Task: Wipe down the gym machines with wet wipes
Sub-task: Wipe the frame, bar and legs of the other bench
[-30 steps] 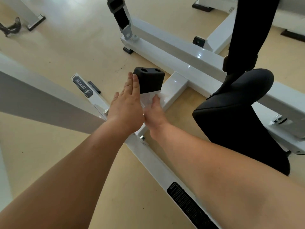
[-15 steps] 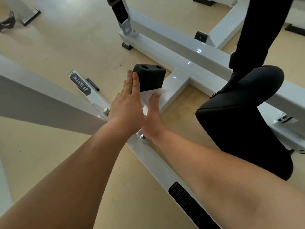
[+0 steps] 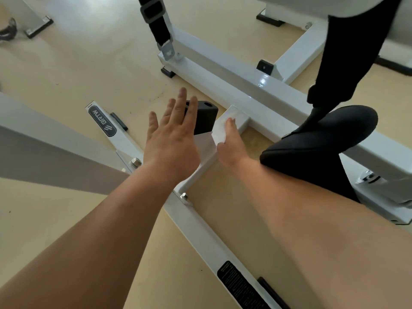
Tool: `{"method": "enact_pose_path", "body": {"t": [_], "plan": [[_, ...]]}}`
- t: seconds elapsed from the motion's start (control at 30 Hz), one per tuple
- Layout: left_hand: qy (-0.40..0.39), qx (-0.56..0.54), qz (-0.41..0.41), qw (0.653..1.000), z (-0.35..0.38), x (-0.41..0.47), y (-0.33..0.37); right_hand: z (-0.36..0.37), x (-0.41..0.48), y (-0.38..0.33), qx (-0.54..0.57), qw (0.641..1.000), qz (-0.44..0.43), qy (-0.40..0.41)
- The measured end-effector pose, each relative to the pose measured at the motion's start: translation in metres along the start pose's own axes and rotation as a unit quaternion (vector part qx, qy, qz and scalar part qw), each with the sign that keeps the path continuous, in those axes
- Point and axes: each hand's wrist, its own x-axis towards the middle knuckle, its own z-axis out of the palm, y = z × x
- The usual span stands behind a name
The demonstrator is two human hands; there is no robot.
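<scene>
A white wet wipe (image 3: 219,130) lies on the short white crossbar (image 3: 205,162) of the gym machine's floor frame. My right hand (image 3: 230,148) presses it against the bar with the fingers stretched forward along the bar's right side. My left hand (image 3: 171,139) hovers with its fingers spread and straight, partly covering a black rubber block (image 3: 206,117) that stands on the bar; I cannot tell whether it touches the block. It holds nothing.
A long white frame beam (image 3: 245,85) crosses behind the crossbar. A black padded seat (image 3: 323,139) sits close on the right. A black strap with a metal buckle (image 3: 156,21) hangs at the top. A labelled white floor rail (image 3: 102,119) runs left, on the beige floor.
My right hand has slid the wipe forward along the crossbar. My left hand has drawn back from the block's side, and its fingers have spread apart.
</scene>
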Motion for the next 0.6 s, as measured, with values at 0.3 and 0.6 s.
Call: {"method": "enact_pose_path", "body": {"t": [0.3, 0.6], "plan": [[-0.029, 0.050, -0.024, 0.998, 0.019, 0.016, 0.010, -0.022, 0.032, 0.031, -0.545, 0.821, -0.138, -0.102], [-0.014, 0.027, -0.045, 0.998, 0.030, 0.020, 0.011, -0.062, 0.064, 0.032, -0.729, 0.680, -0.034, -0.067]]}}
